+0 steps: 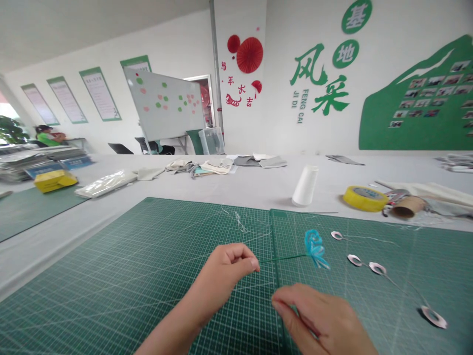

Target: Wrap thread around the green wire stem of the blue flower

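Observation:
My left hand [231, 266] is closed in a pinch on the end of a thin green stem [284, 258]. At the stem's other end, to the right, is a blue looped flower-like piece [315, 246], held sideways over the green cutting mat [177, 236]. My right hand [321, 315] is nearer to me, below the stem and apart from it. Its thumb and forefinger are pressed together; anything between them is too small to make out. Right of the blue piece lie several pale oval rings with thin tails, among them one ring [377, 268] near the middle.
Behind the mats stand a white thread cone [306, 185] and a yellow tape roll [365, 198], with a cardboard tube [408, 207] beside it. Folded cloth [218, 166] lies along the far edge. A yellow box [55, 181] is at left. A person [50, 135] sits far left.

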The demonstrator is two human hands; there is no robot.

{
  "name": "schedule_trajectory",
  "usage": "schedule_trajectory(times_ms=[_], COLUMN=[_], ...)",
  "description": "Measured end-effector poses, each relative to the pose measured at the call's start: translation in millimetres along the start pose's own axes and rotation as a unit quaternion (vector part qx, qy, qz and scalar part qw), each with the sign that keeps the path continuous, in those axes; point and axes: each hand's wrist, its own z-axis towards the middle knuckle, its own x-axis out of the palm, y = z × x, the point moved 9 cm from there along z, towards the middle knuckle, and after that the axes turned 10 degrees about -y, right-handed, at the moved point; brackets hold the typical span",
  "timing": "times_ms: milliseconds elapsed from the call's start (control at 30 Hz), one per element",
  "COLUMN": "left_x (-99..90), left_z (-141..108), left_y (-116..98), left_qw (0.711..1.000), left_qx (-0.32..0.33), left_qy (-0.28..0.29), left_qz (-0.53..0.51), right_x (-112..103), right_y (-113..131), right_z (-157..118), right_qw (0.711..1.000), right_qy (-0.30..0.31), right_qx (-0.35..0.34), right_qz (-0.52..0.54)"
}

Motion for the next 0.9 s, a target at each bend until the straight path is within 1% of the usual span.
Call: schedule_trajectory(times_ms=[100, 200, 267, 333, 433, 467, 567, 633, 700, 833, 900], left_x=[-2.0, -5.1, -5.2, -1.4, 9.1, 13.0, 25.8, 32.6, 36.1, 43.1, 45.2], left_z=[0.1, 1.4, 1.5, 0.0, -5.7, -8.2, -18.1, -24.9, -29.3, -35.7, -36.8], left_y=[5.6, 7.7, 7.5, 6.3, 4.7, 4.4, 5.0, 7.0, 8.7, 8.0, 9.0], left_qw=[0.998, 0.993, 0.987, 0.979, 0.965, 0.961, 0.950, 0.946, 0.947, 0.947, 0.949], left_qx=[-0.034, -0.048, -0.053, -0.059, -0.080, -0.088, -0.115, -0.125, -0.121, -0.082, -0.065], left_qy=[-0.006, -0.016, -0.010, 0.017, 0.081, 0.105, 0.186, 0.233, 0.258, 0.301, 0.307], left_qz=[-0.045, -0.102, -0.149, -0.195, -0.238, -0.241, -0.224, -0.187, -0.146, -0.081, -0.041], right_x=[3.2, 7.7, 13.9, 21.5, 30.8, 31.9, 31.1, 29.1, 27.8, 19.8, 14.3], right_y=[-9.2, -18.5, -29.1, -42.1, -59.5, -63.8, -72.8, -74.9, -74.5, -71.4, -68.8], right_z=[-0.2, -1.2, -3.4, -6.7, -10.6, -10.8, -10.3, -9.9, -9.8, -7.3, -4.6], right_qw=[0.998, 0.993, 0.986, 0.975, 0.953, 0.945, 0.925, 0.920, 0.921, 0.926, 0.932], right_qy=[0.009, 0.016, 0.031, 0.049, 0.063, 0.058, 0.029, 0.023, 0.037, 0.063, 0.071], right_qx=[0.059, 0.111, 0.154, 0.204, 0.266, 0.281, 0.312, 0.318, 0.319, 0.312, 0.302], right_qz=[0.020, 0.034, 0.047, 0.073, 0.133, 0.156, 0.213, 0.225, 0.222, 0.202, 0.188])
